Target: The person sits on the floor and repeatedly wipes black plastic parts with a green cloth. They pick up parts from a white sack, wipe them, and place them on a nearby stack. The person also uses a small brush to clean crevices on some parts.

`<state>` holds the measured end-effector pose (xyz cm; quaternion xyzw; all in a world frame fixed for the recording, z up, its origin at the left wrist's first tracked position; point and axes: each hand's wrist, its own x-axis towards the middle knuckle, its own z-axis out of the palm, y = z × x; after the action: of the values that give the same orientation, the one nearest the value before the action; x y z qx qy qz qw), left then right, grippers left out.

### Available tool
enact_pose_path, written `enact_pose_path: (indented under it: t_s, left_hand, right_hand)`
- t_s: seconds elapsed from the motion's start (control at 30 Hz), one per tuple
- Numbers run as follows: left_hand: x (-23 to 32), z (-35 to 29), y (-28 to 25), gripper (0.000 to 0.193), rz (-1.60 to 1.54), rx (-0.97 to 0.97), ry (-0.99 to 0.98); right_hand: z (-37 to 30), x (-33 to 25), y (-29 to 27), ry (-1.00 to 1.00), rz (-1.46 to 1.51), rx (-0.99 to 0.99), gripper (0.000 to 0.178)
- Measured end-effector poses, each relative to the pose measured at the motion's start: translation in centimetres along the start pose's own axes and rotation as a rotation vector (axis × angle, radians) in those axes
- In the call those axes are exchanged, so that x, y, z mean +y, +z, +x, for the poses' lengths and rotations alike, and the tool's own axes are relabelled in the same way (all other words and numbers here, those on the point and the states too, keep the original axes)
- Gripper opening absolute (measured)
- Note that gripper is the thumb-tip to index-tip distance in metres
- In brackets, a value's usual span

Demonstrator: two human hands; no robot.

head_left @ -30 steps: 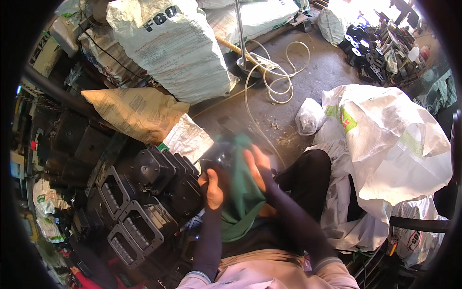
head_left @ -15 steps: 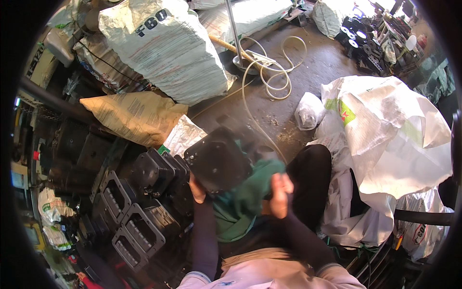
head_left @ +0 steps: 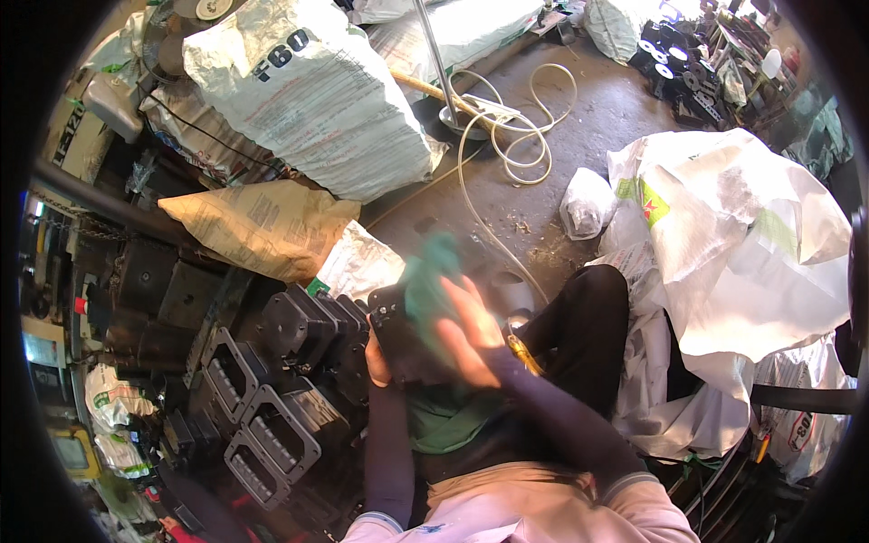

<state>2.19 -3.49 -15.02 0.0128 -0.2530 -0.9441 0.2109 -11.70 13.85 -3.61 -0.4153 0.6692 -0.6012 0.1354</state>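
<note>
My left hand (head_left: 377,359) is closed on the left edge of a black, square-cornered plastic part (head_left: 395,337), held tilted above my lap. Over the part's face, my right hand (head_left: 472,331) presses a green cloth (head_left: 431,276). Both the hand and the cloth are smeared by motion, and the cloth covers much of the part. More green fabric (head_left: 450,427) lies across my lap below; whether it is the same piece I cannot tell. Left of my left hand are similar black plastic parts (head_left: 299,324) in a row, and several black frame-like housings (head_left: 276,434).
A big white sack (head_left: 724,262) stands at my right, beside my knee (head_left: 588,308). Ahead lie a brown paper sack (head_left: 262,226), a large filled white sack (head_left: 312,109) and a coiled pale hose (head_left: 516,136) on the floor. Dark machinery (head_left: 136,281) lines the left side.
My right hand has swung left and up with the green cloth, from beside the black part onto its face. The part has come down slightly, and my left hand keeps its hold.
</note>
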Motion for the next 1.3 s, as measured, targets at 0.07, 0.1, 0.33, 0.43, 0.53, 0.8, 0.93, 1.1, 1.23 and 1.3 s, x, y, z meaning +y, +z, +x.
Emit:
enact_pose_path:
  t_s: [0.07,0.1,0.33,0.43,0.53,0.8,0.93,1.1,1.23,1.3]
  left_hand:
    - [0.1,-0.4,-1.3,0.058,0.037,-0.157,0.059]
    - [0.0,-0.6,-1.8,0.058,-0.004,-0.094,0.038]
    - [0.2,-0.6,-1.2,0.055,0.275,0.174,0.088]
    - [0.8,0.4,-0.8,0.053,0.281,0.148,0.046]
    - [1.1,0.9,-0.3,0.052,0.287,0.134,-0.007]
    - [1.0,1.0,2.0,0.043,0.302,0.254,-0.082]
    - [0.6,0.5,0.9,0.047,0.396,0.154,-0.024]
    - [0.1,-0.6,-0.5,0.058,1.084,0.311,0.137]
    - [0.2,-0.4,0.7,0.059,0.425,0.286,0.019]
    - [0.2,0.4,1.8,0.060,0.277,0.247,-0.013]
  right_hand:
    - [-2.4,0.3,1.3,0.048,-0.041,0.059,0.059]
    - [-3.5,0.3,1.9,0.071,-0.061,0.098,0.059]
    - [-7.5,-1.3,-1.9,-0.135,-0.248,-0.230,0.057]
    - [-6.8,-3.6,-5.6,0.145,-0.074,-0.280,0.052]
    - [-3.7,-4.7,-8.0,0.391,0.339,0.007,0.037]
    - [3.5,-0.3,-1.2,0.241,0.154,0.261,0.036]
    - [1.1,-1.3,0.5,0.136,0.169,0.220,0.047]
    - [-4.8,-3.2,1.3,0.122,0.032,0.089,0.064]
    - [-6.1,-3.6,0.5,0.112,0.048,-0.015,0.070]
    - [-3.9,-2.8,-1.0,0.067,0.084,-0.082,0.065]
